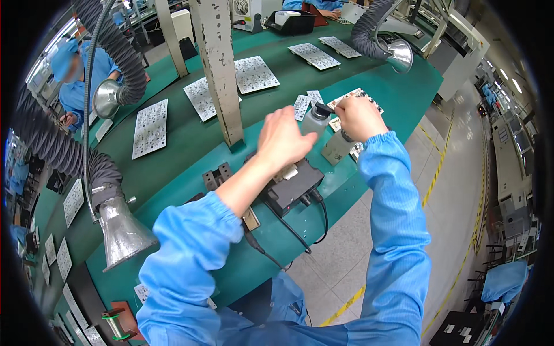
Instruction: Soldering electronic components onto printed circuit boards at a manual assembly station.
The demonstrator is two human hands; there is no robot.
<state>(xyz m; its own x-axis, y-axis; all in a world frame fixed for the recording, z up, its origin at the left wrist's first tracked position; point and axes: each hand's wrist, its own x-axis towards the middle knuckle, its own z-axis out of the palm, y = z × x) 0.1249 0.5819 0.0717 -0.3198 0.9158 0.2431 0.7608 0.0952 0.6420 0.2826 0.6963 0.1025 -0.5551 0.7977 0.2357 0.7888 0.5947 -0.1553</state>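
Observation:
A translucent bottle [314, 123] stands on the green bench in front of me. My right hand [360, 118] is closed in a pinch on its black cap [324, 109], which looks tilted at the bottle's mouth. To the bottle's left is my left hand [284, 138], its thumb stretched toward the bottle's side and apart from the other fingers. Whether the thumb touches it I cannot tell. Below my left hand lies a black box [293, 187] with cables. A beige container [336, 148] stands under my right wrist, partly hidden.
Printed circuit boards [257, 75] lie in rows along the dark green belt. A chipped post [214, 69] rises near my left hand. Metal extraction hoods [124, 230] hang on flexible ducts. A solder spool [117, 326] sits at lower left. A co-worker [86, 75] is across the belt.

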